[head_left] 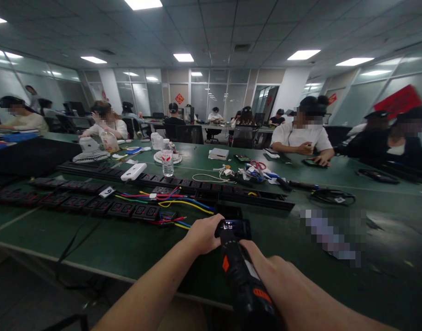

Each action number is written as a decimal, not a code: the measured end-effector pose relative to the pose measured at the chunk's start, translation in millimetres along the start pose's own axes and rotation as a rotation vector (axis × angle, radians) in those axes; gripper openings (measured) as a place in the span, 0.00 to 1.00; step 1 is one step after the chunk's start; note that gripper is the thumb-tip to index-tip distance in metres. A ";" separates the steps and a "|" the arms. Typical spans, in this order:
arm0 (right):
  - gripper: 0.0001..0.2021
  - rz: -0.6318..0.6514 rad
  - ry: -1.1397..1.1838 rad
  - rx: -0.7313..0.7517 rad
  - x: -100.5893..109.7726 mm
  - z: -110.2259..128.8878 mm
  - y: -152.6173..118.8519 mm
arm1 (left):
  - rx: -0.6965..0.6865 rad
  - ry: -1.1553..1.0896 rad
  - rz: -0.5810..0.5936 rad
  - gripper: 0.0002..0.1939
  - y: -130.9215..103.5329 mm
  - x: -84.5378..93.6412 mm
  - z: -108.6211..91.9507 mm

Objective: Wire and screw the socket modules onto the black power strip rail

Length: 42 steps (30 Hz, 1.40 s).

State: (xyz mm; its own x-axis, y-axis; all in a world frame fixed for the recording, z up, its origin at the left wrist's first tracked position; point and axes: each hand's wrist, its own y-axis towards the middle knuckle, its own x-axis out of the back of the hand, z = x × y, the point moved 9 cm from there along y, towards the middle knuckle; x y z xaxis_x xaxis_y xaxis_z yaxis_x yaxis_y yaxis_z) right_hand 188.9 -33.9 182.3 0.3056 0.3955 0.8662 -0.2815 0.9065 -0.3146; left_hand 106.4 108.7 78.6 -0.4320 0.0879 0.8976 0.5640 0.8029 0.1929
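My right hand (266,266) is wrapped round a black cordless screwdriver (243,285) with orange accents. Its nose points away from me, against or just over a small black module (244,226) with a shiny face. On the module's left side my left hand (204,233) grips the casing; some of its fingers are hidden. The screwdriver's body hides the tip and the near side of the module. Yellow and blue wires (186,205) run toward the module from a black power strip (124,209) on the left.
A longer black rail of sockets (183,184) lies across the green table (283,253). Behind it stand a water bottle (167,161) and a white device (134,172). Red-handled scissors (258,165) and a coiled black cable (333,196) lie to the right. Co-workers sit across the table.
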 end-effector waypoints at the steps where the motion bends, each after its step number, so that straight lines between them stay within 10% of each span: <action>1: 0.36 -0.009 -0.003 0.001 0.2 0.1 -1.2 | -0.007 -0.003 -0.009 0.17 0.0 0.3 -0.1; 42: 0.37 -0.038 0.007 0.006 1.2 -4.4 0.9 | -0.020 0.003 -0.051 0.17 0.8 1.4 -0.7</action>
State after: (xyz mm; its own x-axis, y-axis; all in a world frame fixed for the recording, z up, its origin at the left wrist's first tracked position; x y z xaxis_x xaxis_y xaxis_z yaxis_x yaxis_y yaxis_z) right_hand 193.1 -32.0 181.3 0.3228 0.3615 0.8747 -0.2745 0.9202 -0.2790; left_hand 106.7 109.0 80.3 -0.4581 0.0455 0.8877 0.5558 0.7941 0.2461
